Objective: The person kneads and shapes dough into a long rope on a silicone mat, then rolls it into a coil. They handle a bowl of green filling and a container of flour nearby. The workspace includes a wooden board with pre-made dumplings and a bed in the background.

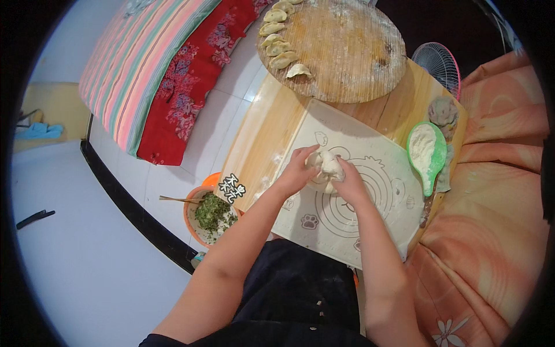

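Observation:
Over the pale printed kneading mat [370, 225], a lump of white dough [330, 163] is between my two hands. My left hand [299, 169] grips its left side with curled fingers. From the other side my right hand [349, 180] closes round it. The dough looks uneven, with a fold or gap near its middle, and the hands partly hide its underside. Beyond the mat, a round wooden board [341, 46] dusted with flour carries several shaped dumplings [283, 59] along its left edge.
Right of the mat lies a green scoop [429, 179] full of flour, with a crumpled cloth [443, 111] behind it. An orange-rimmed bowl [189, 222] of chopped green filling with chopsticks [179, 199] stands left of the wooden table [248, 162]. A fan [437, 63] and orange fabric [485, 202] are at right.

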`<action>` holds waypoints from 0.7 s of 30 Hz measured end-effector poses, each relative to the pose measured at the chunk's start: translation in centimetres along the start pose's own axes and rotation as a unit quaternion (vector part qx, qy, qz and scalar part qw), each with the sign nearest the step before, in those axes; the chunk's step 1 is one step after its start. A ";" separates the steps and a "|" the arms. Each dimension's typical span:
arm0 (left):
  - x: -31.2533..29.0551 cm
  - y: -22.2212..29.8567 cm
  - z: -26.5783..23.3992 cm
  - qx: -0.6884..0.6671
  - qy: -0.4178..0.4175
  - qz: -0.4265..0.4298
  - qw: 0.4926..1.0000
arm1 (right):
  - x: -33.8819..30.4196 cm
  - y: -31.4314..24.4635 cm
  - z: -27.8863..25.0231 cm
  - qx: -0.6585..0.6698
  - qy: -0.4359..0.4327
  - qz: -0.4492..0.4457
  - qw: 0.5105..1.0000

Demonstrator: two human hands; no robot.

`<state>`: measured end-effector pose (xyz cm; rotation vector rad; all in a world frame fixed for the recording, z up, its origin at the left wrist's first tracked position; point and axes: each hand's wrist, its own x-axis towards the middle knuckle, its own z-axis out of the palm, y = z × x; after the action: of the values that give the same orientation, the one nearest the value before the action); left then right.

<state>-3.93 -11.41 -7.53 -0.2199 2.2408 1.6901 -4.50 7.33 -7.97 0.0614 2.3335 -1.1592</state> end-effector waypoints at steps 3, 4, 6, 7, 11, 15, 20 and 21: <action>-1.4 0.5 -0.8 0.069 0.008 0.058 0.996 | -1.6 0.4 0.4 0.016 0.014 -0.038 0.999; -1.6 1.5 -0.8 0.087 0.025 0.036 0.995 | -1.8 0.4 0.9 0.009 0.028 -0.045 0.999; -1.2 2.1 -0.6 0.157 0.055 0.037 0.985 | -1.5 0.6 1.3 0.003 0.043 -0.050 0.998; -0.8 2.1 -0.4 0.206 0.066 0.059 0.974 | -1.5 0.6 1.3 0.004 0.043 -0.046 0.998; 0.4 2.6 -0.3 0.323 0.087 0.101 0.937 | -1.7 0.4 1.0 0.009 0.030 -0.045 0.998; 0.9 1.2 -0.2 0.185 0.103 0.044 0.976 | -1.8 0.5 1.1 0.023 0.027 -0.032 0.999; 2.3 -3.2 -2.9 -0.102 0.178 -0.109 0.973 | -1.8 0.6 0.9 0.044 0.020 -0.027 0.998; 2.1 -3.7 -3.9 -0.063 0.225 -0.090 0.968 | -1.7 0.8 0.8 0.055 0.018 -0.032 0.998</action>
<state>-5.34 -16.01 -10.66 -0.8907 2.3218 1.8239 -2.43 7.54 -8.16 0.0481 2.3160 -1.3281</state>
